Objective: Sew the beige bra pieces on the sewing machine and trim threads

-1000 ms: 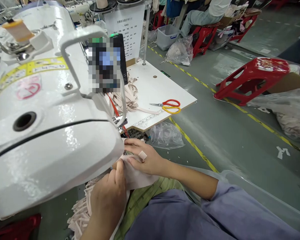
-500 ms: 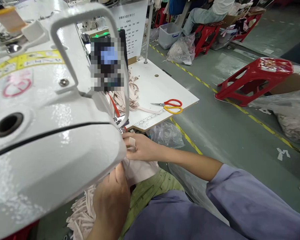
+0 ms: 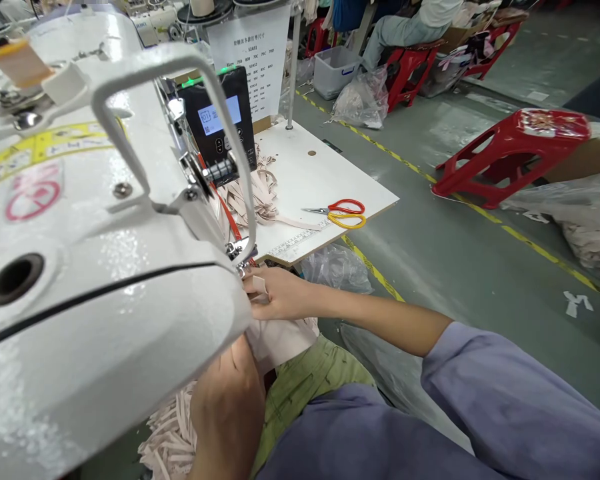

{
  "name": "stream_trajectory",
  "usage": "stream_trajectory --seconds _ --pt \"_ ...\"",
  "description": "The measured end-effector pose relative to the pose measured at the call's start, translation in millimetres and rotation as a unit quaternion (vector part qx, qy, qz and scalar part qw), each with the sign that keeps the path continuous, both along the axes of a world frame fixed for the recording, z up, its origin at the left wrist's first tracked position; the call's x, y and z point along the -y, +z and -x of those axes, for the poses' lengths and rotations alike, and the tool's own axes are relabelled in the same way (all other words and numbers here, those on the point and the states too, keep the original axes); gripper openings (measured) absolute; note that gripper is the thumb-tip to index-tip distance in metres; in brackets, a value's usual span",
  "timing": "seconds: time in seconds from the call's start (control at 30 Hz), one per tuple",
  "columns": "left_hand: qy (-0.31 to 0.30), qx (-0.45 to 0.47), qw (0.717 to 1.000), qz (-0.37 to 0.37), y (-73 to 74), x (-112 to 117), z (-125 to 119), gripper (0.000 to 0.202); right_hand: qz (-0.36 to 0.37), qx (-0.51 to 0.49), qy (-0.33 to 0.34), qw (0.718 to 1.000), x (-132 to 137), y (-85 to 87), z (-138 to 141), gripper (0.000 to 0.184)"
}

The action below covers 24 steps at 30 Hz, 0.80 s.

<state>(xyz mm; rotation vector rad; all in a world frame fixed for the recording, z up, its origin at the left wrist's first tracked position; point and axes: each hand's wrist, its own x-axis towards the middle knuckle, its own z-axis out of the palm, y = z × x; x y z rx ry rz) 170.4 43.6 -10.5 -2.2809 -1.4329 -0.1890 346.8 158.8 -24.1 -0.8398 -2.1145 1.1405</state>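
A large white sewing machine (image 3: 115, 280) fills the left side, its head hiding the stitching spot and some of my fingertips. My right hand (image 3: 283, 293) is at the tip of the machine head, fingers bent and closed on a pale pink fabric piece (image 3: 285, 340). A beige tape band (image 3: 259, 287) wraps one of its fingers. Lower down, my left hand (image 3: 233, 393) grips the same fabric from the near side, its fingers curled and partly covered by the machine. The fabric hangs between both hands over my lap.
Scissors (image 3: 335, 212) with red and yellow handles lie on the white table (image 3: 340, 170), beside a heap of pale strips (image 3: 253, 197). More strips (image 3: 173, 433) hang below the machine. A control panel (image 3: 220, 123) stands behind. A red stool (image 3: 515, 153) is to the right; a seated person (image 3: 405, 37) is beyond.
The view has shifted slightly, and the control panel now shows plainly. Both hands stay at the machine with the fabric, in nearly the same pose.
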Motion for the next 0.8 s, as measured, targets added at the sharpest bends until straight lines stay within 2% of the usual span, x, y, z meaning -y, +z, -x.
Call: stream_trajectory --seconds 0.17,0.27,0.47,0.6,0.8 --pt "-0.005 0.004 1.000 -0.010 -2.4 0 -1 0.031 -0.010 0.023 0.014 1.000 -2 0.2 -1 0.029" --pt "-0.008 -0.005 1.000 -0.013 -3.1 1 0 0.035 -0.011 0.036 0.012 0.999 -2 1.7 -1 0.034" --pt "-0.016 -0.018 0.998 0.058 -9.4 5 -1 0.047 -0.007 0.045 0.000 0.999 -1 5.4 -2 0.040" --pt "0.013 -0.010 0.996 0.086 -8.5 6 -7 0.049 -0.004 0.024 -0.006 1.000 -1 -0.2 -6 0.043" --pt "0.001 0.003 0.999 0.035 -1.7 7 0 0.040 0.000 -0.030 -0.009 1.000 5 -12.8 -4 0.041"
